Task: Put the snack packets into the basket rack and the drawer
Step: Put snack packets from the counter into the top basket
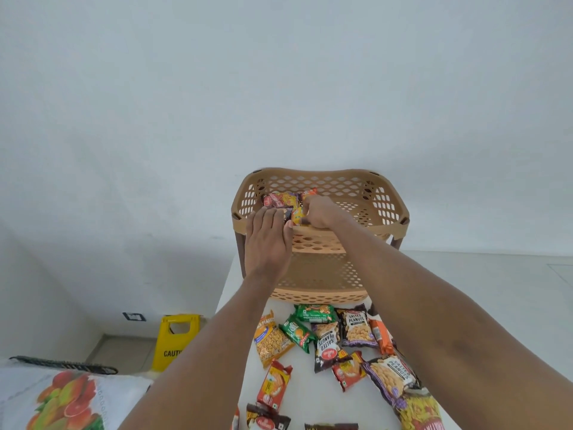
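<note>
Firstly, white table (465, 290): runs from the bottom edge up to the wall, bearing everything listed below except the floor items.

Basket rack (319, 274): tan perforated plastic, stacked tiers on brown legs, standing at the far end of the table against the wall. Top basket (356, 184) holds packets in its left half only.

Printed sack (62, 398): white, with a fruit picture, lower left, off the table.

Caution sign (173, 342): yellow, upright on the floor left of the table.

Left hand (269, 240): fingers straight and side by side, laid over the front left rim of the top basket; thumb tip at the edge of a dark packet (276, 200) inside. It grips nothing.

Right hand (319, 212): inside the top basket, fingers curled round a yellow packet (297, 214), which stands just right of the dark one. An orange packet (310, 192) shows behind the knuckles.

Snack packets, loose on the table in front of the rack, partly overlapping:
- three salted peanuts packets (355, 328), dark with white panels;
- two green packets (314, 313);
- one yellow-orange peanut packet (269, 339);
- one red packet (274, 384);
- one large yellow packet (418, 411), under the right forearm;
- further dark packets cut by the bottom edge, print unreadable.

Wall socket (134, 316): dark, low on the left wall.
</note>
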`<state>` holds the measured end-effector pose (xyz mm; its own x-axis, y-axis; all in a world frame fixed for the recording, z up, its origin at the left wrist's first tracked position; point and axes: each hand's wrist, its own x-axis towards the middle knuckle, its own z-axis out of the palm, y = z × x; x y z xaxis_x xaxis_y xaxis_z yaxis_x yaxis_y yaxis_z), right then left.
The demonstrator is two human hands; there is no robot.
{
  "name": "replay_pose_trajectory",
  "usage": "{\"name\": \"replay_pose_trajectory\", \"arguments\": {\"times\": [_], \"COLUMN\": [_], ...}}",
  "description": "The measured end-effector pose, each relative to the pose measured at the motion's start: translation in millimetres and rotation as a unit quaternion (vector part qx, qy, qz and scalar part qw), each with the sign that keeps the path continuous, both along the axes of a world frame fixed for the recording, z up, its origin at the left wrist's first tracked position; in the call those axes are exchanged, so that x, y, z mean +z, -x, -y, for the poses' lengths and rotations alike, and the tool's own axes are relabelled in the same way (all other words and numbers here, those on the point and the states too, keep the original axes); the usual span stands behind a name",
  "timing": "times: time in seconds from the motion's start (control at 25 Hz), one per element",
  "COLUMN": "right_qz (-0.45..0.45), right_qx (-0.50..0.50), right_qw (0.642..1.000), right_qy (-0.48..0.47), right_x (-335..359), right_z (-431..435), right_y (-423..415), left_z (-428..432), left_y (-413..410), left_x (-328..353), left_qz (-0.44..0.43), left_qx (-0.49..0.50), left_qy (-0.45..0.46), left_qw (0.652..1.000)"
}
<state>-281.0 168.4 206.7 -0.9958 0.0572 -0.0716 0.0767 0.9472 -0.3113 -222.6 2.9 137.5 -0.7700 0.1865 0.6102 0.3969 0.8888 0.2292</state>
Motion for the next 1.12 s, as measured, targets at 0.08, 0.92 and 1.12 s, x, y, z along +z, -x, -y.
{"name": "replay_pose_trajectory", "arguments": {"times": [0.08,0.92,1.12], "right_qz": [-0.018,-0.072,0.025], "right_qx": [-0.001,0.066,0.088], "right_qw": [1.0,0.995,0.992], "right_qy": [0.012,-0.03,-0.09], "right_x": [2,-213,-238], "right_z": [-1,43,42], "right_y": [-11,-185,-181], "left_z": [1,62,60], "left_y": [-2,-134,-153], "left_x": [-1,-163,-186], "left_qz": [-0.007,0.319,0.407], "left_qx": [-0.003,-0.067,-0.05], "left_qy": [0.005,0.106,0.106], "left_qw": [1.0,0.939,0.906]}}
